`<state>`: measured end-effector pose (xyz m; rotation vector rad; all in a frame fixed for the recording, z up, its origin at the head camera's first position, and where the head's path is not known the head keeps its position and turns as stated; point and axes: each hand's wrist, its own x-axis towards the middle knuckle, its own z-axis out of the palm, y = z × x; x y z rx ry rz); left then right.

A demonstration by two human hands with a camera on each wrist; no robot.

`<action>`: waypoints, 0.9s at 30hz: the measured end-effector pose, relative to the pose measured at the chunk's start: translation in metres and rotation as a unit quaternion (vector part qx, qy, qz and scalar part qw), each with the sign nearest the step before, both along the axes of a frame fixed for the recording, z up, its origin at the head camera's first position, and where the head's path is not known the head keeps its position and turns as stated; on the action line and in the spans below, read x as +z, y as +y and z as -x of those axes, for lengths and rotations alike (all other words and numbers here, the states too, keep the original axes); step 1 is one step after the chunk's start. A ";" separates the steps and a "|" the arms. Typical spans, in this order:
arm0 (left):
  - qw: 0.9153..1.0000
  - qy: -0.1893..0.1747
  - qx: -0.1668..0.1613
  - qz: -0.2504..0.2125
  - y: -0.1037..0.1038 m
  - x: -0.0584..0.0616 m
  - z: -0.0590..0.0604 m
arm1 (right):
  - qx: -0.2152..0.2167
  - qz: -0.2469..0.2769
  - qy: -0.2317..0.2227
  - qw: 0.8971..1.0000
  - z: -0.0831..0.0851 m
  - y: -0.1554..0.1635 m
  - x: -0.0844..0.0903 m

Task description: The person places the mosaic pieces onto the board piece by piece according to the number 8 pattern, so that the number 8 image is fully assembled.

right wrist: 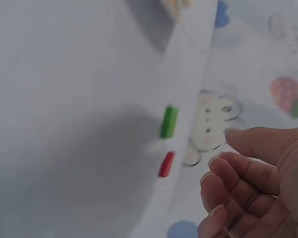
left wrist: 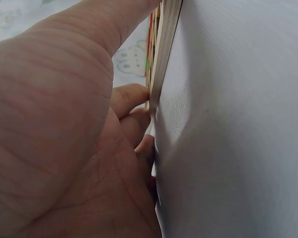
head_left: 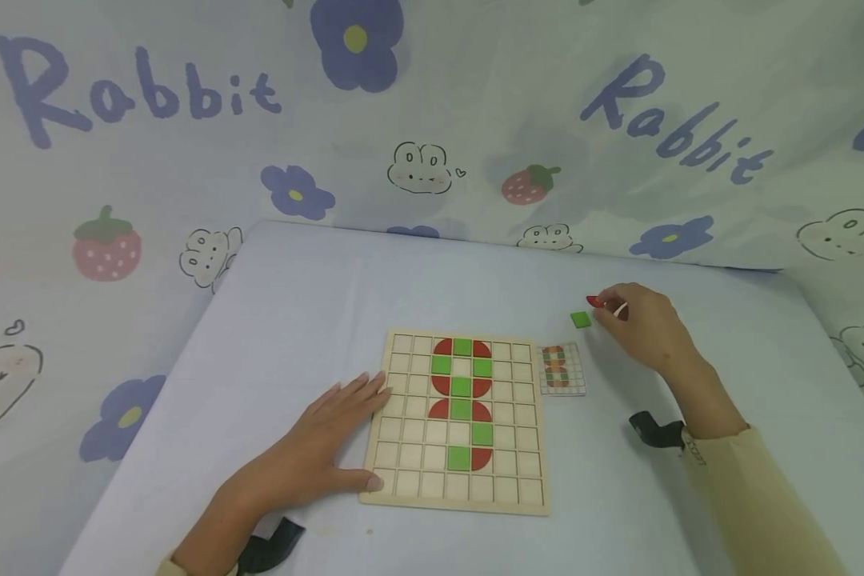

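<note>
A wooden grid board (head_left: 428, 484) carries green square tiles and red quarter-round tiles in its middle columns. My left hand (head_left: 317, 448) lies along the board's left edge, fingertips at its upper side and thumb by the lower corner. In the left wrist view, the fingertips of the left hand (left wrist: 124, 144) meet the board's side (left wrist: 164, 54). My right hand (head_left: 641, 324) hovers at the far right, its fingertips by a red tile (head_left: 594, 302). A loose green tile (head_left: 580, 320) lies beside it. In the right wrist view, the thumb and fingers hold nothing, apart from the red tile (right wrist: 166, 164) and green tile (right wrist: 169, 122).
A small pattern card (head_left: 563, 382) rests against the board's right edge. Black straps with cameras (head_left: 655, 430) sit on both wrists. A white cloth (head_left: 317, 296) covers the table, and a printed curtain (head_left: 475, 96) with rabbits, strawberries and flowers hangs behind.
</note>
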<state>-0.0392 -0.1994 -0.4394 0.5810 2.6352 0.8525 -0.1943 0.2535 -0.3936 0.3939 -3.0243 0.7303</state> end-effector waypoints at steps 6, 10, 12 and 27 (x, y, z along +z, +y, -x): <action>1.000 0.010 -0.004 0.001 -0.001 -0.001 0.000 | -0.023 -0.037 -0.068 0.997 0.035 0.013 -0.011; 1.000 0.014 -0.007 0.003 -0.001 -0.002 0.001 | -0.027 -0.053 -0.101 0.993 0.049 0.013 -0.011; 1.000 0.013 -0.007 0.004 -0.001 -0.002 0.001 | -0.024 -0.062 -0.116 0.991 0.052 0.012 -0.011; 1.000 0.000 -0.005 0.007 -0.001 0.003 0.001 | -0.070 -0.046 -0.154 0.985 0.054 0.013 -0.018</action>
